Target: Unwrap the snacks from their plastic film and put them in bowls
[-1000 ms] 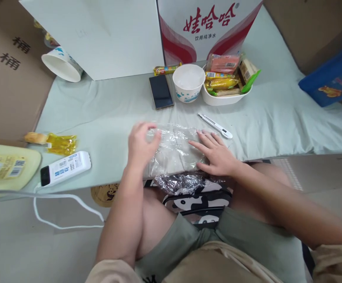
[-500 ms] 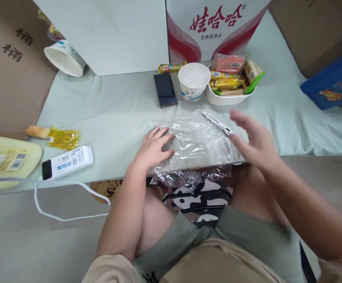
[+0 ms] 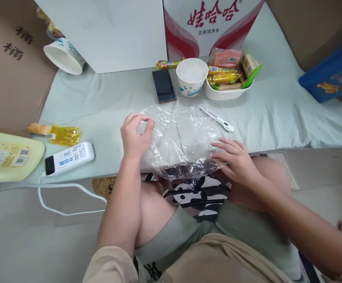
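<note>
A crumpled sheet of clear plastic film [image 3: 182, 139] lies on the pale green cloth at the table's near edge, hanging a little over my lap. My left hand [image 3: 135, 137] pinches the film's left edge, fingers curled closed on it. At the film's right near corner my right hand [image 3: 235, 163] rests with its fingers stretched out flat, pressing the film down.
A white utility knife [image 3: 218, 120] lies just right of the film. Behind it are a phone [image 3: 164, 85], a white paper bowl [image 3: 192, 76] and a white dish of snack packets [image 3: 228, 78]. A power strip [image 3: 69, 158] and a yellow packet [image 3: 64, 134] lie at left. Cartons stand behind.
My left hand lifted from lying flat and now pinches the film's left edge. My right hand came back down from the air onto the film's right corner. The film looks more bunched.
</note>
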Tool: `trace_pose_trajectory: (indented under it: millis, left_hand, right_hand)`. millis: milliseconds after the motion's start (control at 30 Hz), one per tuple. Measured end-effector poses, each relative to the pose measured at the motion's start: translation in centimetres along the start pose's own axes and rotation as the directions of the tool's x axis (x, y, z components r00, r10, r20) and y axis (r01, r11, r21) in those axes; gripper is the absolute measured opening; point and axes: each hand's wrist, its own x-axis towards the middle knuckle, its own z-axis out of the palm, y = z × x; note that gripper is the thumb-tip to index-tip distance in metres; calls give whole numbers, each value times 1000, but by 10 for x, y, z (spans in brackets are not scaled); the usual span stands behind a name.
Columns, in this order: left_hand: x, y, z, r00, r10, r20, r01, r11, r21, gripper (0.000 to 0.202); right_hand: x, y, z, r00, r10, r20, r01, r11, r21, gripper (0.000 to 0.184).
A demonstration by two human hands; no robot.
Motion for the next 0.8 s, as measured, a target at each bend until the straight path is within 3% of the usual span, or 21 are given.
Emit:
trace_pose_trajectory:
  millis: [33,100,167,233,300,333,400,500,567,667,800]
  left_hand:
    - [-5,6,-4,999,32,34,-31,999,-34,26]
    - [-19,17,-9,959,123,256,-100,990,-102,33]
    - [-33,29,-8,842,187,506,-157,982,-101,46]
    - [-46,37,-2,735,216,643,-244,969,-46,70]
    - [-53,39,6,696,219,683,-311,950,12,65]
    - [-53,37,8,708,214,673,-314,949,30,49]
    - [-49,30,9,773,189,605,-257,966,26,20]
    - [-37,16,1,883,81,463,-49,996,-80,15]
    - [-30,8,-7,919,-43,391,132,970,-204,14]
    - [-23,0,-11,915,-232,331,354,856,-377,29]
    - [-15,-5,-3,898,-402,180,438,769,-466,39]
  right_hand:
    - [6,-3,-2,999,50,-13,-49,995,89,23]
    - [18,-9,-6,979,201,-27,-187,947,263,19]
    - [33,-13,-9,933,358,-38,-312,858,409,18]
    - [48,-15,-12,875,480,-60,-382,762,522,18]
    - [59,-14,-13,817,571,-78,-418,681,601,15]
    - [63,-12,-12,788,610,-83,-432,645,631,13]
    - [66,-7,-10,738,670,-78,-459,584,670,12]
    - [63,3,-5,701,710,-63,-483,538,691,13]
    - [60,9,-3,703,708,-74,-476,545,690,14]
    - [57,15,-3,716,692,-87,-460,562,687,16]
    - [54,19,-3,742,668,-52,-449,554,701,22]
